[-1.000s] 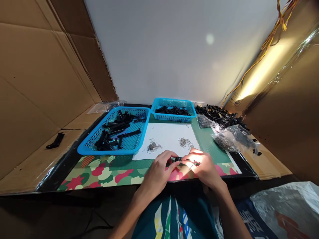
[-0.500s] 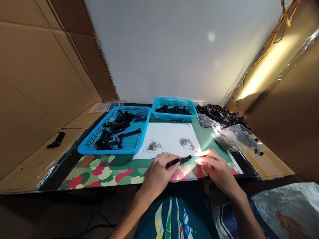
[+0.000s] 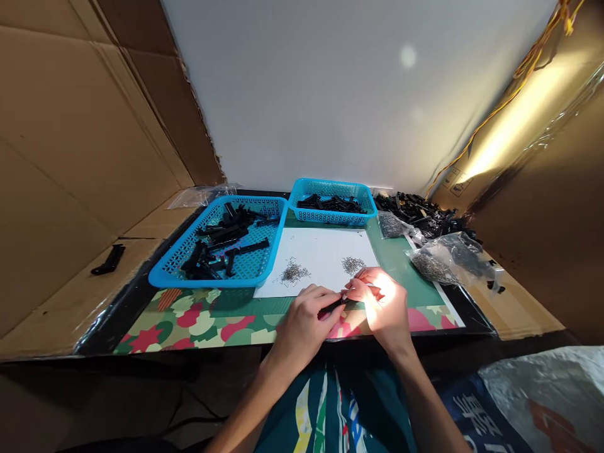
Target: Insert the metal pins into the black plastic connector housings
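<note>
My left hand [image 3: 309, 316] is closed around a slim black plastic part [image 3: 331, 306] above the front of the mat. Against the far end of that part, my right hand [image 3: 381, 306] has its fingertips pinched together; whether something tiny sits between them is too small to make out. Just beyond the hands is a white sheet [image 3: 321, 242] bearing two small heaps of fine metal pieces, a left heap [image 3: 293, 272] and a right heap [image 3: 352, 265]. The right fingers partly cover the sheet's near right corner.
Black parts fill a large blue basket [image 3: 158, 275] at left and a smaller blue basket [image 3: 333, 184] behind. A pile of black parts [image 3: 419, 211] and plastic bags of small pieces [image 3: 431, 265] lie right. One black part [image 3: 109, 259] rests far left. Cardboard walls enclose both sides.
My right hand has moved left and closed its fingertips at the end of the black part. My left hand still grips the part. The view has shifted slightly.
</note>
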The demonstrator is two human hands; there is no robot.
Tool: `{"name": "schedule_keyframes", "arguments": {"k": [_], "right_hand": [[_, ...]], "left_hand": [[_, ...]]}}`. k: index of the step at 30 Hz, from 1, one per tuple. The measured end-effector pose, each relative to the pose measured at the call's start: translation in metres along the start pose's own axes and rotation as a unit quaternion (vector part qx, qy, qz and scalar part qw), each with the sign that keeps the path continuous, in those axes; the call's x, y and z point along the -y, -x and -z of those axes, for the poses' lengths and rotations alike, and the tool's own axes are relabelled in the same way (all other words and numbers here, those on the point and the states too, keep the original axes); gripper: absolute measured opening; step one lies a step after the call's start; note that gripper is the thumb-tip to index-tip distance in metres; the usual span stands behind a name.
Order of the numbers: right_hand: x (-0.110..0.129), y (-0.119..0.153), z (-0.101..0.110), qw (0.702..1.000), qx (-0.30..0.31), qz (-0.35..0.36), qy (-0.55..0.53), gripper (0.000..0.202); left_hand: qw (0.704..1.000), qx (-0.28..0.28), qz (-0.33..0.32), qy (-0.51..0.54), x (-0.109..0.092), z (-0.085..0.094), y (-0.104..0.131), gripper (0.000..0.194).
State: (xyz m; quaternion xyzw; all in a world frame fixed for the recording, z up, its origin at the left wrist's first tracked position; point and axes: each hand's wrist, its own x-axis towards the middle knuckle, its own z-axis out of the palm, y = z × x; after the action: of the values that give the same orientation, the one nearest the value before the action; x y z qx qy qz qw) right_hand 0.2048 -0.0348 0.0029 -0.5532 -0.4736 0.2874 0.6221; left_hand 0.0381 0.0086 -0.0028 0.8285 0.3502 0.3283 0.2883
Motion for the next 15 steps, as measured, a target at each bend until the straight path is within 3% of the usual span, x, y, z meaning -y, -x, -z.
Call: {"name": "schedule_keyframes", "arguments": {"k": [15], "right_hand": [[0.0028,-0.0019,-0.0006,0.999,0.010,0.001,0.040,0.016]], "left_hand": [[0.999,-0.010,-0.030,-0.019,0.0024,-0.0032,0.0009,0.017]]}}
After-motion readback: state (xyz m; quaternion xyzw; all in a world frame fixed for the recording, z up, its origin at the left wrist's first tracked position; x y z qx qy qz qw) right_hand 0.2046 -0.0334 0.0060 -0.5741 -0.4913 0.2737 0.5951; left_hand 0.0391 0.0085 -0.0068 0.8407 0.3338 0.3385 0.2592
